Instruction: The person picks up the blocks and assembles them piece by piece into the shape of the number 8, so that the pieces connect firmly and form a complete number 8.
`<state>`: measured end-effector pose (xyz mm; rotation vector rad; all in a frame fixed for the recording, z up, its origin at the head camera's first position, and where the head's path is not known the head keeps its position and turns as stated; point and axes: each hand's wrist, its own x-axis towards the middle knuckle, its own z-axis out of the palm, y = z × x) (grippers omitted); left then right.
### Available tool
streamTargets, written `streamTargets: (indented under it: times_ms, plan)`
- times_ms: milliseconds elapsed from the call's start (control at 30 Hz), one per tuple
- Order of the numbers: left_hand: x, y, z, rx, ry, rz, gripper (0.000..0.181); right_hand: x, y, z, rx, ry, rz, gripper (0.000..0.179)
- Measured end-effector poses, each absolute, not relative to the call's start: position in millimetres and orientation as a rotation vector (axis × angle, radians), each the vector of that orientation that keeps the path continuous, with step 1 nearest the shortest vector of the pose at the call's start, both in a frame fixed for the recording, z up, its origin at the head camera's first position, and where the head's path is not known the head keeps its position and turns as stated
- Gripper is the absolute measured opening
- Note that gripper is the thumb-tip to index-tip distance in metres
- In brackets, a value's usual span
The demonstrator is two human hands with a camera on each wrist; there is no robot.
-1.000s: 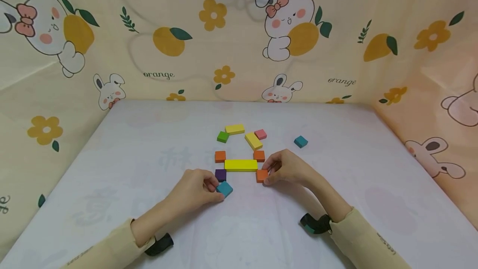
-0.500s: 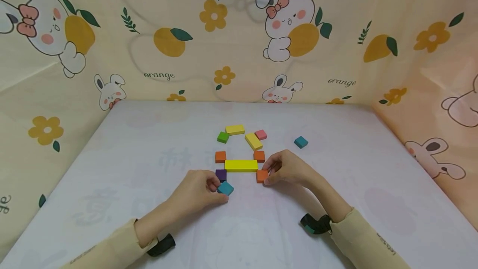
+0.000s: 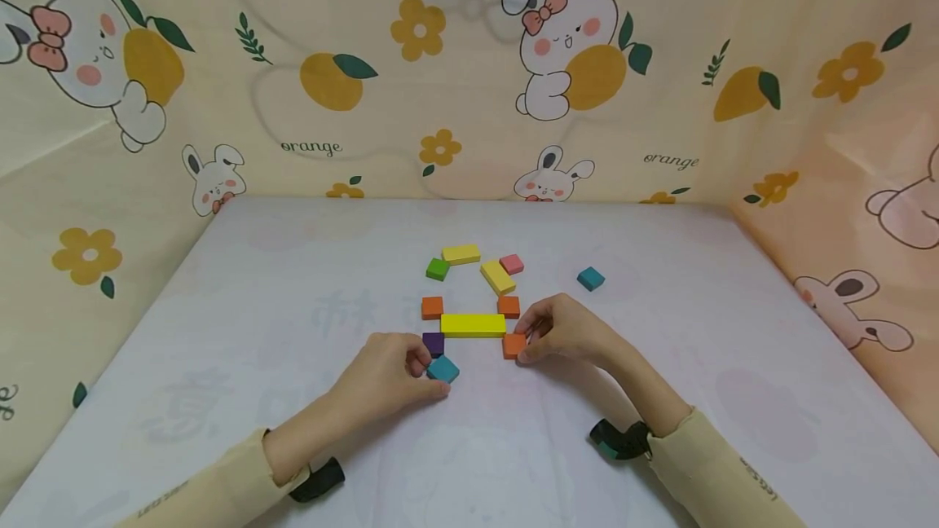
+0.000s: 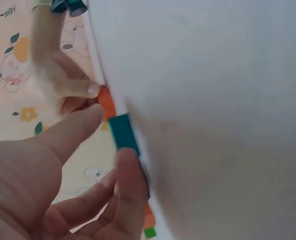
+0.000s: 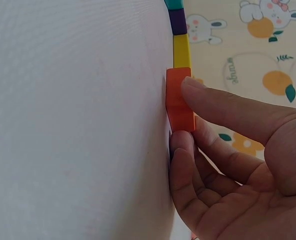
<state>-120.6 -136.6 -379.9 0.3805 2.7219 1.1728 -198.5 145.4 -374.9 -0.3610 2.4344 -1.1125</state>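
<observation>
My left hand (image 3: 389,371) has its index fingertip against a teal-blue block (image 3: 443,369), which sits at an angle by the near corner of a purple block (image 3: 434,344). Its thumb lies along the block's near side; in the left wrist view, the thumb tip (image 4: 98,114) looks slightly off the block. My right hand (image 3: 563,328) pinches an orange block (image 5: 180,99) between thumb and index finger. That block stands at the near right end of a long yellow block (image 3: 473,325). Two more orange blocks, left (image 3: 432,308) and right (image 3: 509,306), lie just beyond the yellow one.
Farther back lie a green block (image 3: 437,270), two pale yellow blocks, one back (image 3: 460,254) and one slanted (image 3: 498,277), and a pink block (image 3: 512,264). Another blue block (image 3: 590,279) lies apart at the right. A patterned cloth (image 3: 469,88) walls the white table (image 3: 220,332).
The left thumb has slid slightly to the right along the blue block, which has shifted a touch rightward. The right hand and the orange block have stayed in place.
</observation>
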Motion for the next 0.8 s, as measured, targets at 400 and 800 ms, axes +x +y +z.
streamTargets:
  times_ms: [400,800]
  plan:
    - [-170.6,-169.2,-373.6,0.671,2.591,1.249,0.037,-198.5,148.8,-375.4,-0.371,2.43,-1.106,0.027]
    - [-172.6,-167.2,-383.7,0.695,2.539,1.231,0.035,-197.9,146.9,-373.0,-0.388,2.418,-1.115,0.028]
